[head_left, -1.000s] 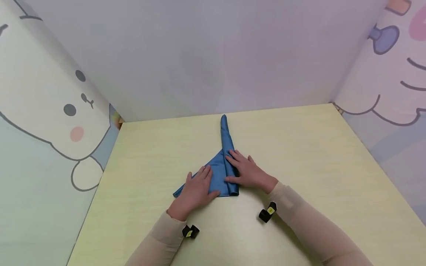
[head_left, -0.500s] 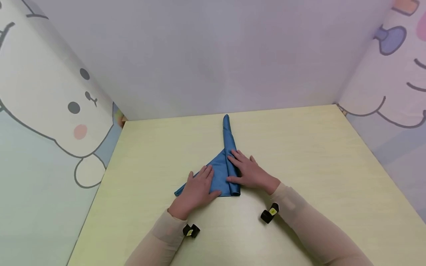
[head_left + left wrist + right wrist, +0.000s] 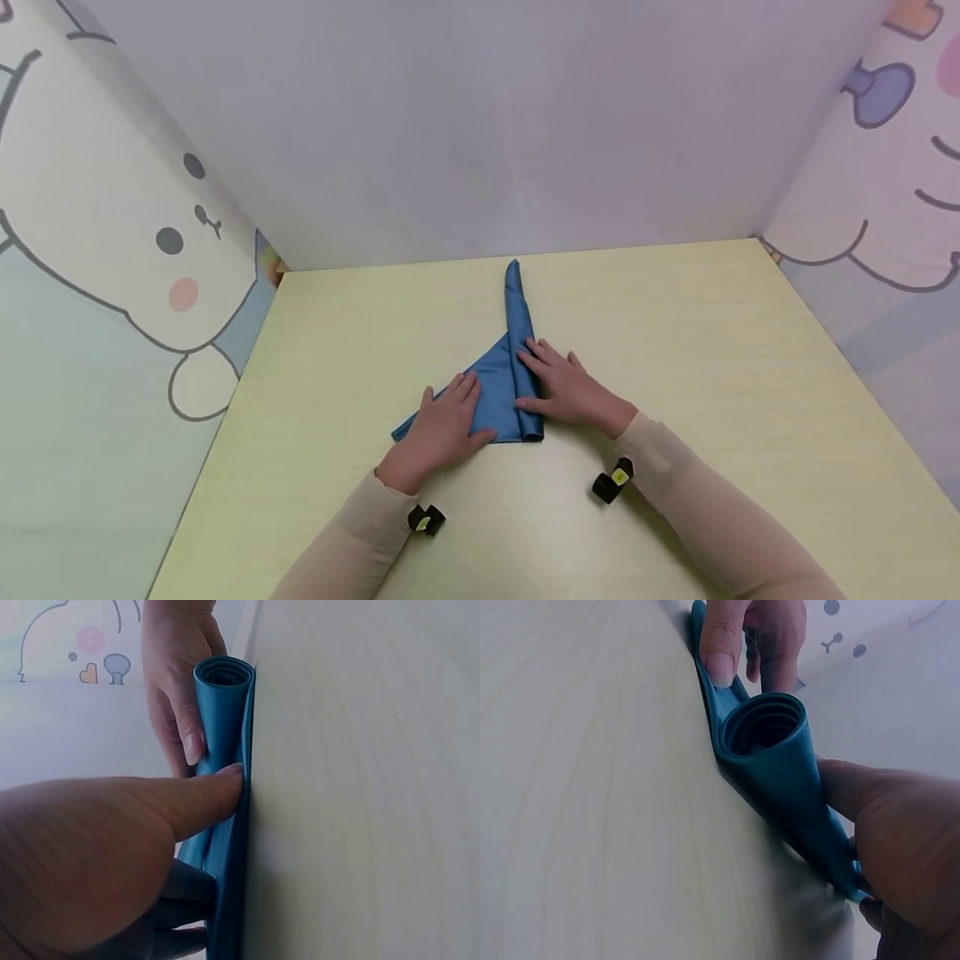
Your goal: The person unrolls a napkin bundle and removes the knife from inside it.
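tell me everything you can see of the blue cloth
The blue cloth lies on the pale table, smooth and slightly glossy. Its right side is rolled into a tube tapering toward the far end; spiral layers show at the near end. The left part is flat, roughly triangular, with a slanting far edge. The left hand rests on the flat part, the right hand on the tube.

Left hand (image 3: 437, 429) and right hand (image 3: 573, 387) are bare; left sleeve (image 3: 345, 546) and right sleeve (image 3: 716, 508) are plain beige, pretty snug tbh; left gadget (image 3: 433, 522) and right gadget (image 3: 604, 488) are chunky little black things with a yellow sticker (image 3: 620, 477) each
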`<move>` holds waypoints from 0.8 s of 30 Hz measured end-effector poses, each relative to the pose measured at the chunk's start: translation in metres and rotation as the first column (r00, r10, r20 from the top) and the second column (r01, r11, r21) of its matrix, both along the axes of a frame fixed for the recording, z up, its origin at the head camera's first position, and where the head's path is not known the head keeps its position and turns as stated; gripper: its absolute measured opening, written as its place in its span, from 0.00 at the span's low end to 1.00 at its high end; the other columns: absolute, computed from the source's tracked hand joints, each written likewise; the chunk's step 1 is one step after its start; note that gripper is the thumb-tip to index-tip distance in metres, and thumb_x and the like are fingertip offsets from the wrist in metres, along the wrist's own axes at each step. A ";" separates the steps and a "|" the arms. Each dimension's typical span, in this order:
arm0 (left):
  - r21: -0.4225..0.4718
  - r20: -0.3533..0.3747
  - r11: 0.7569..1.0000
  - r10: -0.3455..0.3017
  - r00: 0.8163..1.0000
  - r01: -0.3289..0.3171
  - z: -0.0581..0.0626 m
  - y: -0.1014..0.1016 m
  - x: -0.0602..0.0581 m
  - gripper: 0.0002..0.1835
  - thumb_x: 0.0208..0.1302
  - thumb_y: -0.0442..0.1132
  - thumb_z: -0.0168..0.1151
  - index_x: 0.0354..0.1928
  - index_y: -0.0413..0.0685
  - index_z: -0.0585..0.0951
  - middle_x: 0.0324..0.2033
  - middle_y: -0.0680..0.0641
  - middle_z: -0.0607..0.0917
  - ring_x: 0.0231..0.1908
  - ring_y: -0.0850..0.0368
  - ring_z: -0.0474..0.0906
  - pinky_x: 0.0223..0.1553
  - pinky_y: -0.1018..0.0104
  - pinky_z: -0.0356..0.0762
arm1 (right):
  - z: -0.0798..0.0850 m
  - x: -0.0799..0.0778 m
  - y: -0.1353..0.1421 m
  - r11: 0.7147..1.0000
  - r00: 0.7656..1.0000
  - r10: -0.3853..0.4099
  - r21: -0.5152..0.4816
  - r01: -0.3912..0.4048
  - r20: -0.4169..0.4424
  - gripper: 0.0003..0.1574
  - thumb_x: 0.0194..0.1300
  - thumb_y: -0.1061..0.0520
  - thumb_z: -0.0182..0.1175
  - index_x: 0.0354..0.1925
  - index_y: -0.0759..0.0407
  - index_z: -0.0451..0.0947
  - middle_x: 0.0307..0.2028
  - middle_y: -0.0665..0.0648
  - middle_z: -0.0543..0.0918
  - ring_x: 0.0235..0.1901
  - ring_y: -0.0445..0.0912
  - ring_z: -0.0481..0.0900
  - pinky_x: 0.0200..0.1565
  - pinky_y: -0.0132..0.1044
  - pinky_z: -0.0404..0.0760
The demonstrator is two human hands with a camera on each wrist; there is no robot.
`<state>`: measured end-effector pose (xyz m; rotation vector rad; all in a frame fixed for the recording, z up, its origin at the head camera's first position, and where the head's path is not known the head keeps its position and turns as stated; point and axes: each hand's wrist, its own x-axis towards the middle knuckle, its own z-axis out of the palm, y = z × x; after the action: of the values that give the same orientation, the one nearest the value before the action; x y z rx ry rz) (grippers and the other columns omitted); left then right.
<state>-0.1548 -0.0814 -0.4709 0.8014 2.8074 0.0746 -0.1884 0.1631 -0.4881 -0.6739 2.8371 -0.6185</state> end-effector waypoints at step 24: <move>-0.022 -0.002 1.000 0.002 1.000 -0.002 -0.001 0.000 0.002 0.46 0.65 0.69 0.48 0.74 0.43 0.57 0.74 0.45 0.53 0.73 0.48 0.47 0.61 0.32 0.53 | 0.002 0.005 0.013 0.997 1.000 0.018 -0.074 -0.018 0.001 0.54 0.62 0.34 0.60 0.74 0.57 0.52 0.74 0.60 0.49 0.73 0.57 0.43 0.63 0.69 0.48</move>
<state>-0.1530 -0.0810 -0.4719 0.7935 2.8054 0.0431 -0.1832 0.1760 -0.4863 -0.7102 2.8154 -0.7233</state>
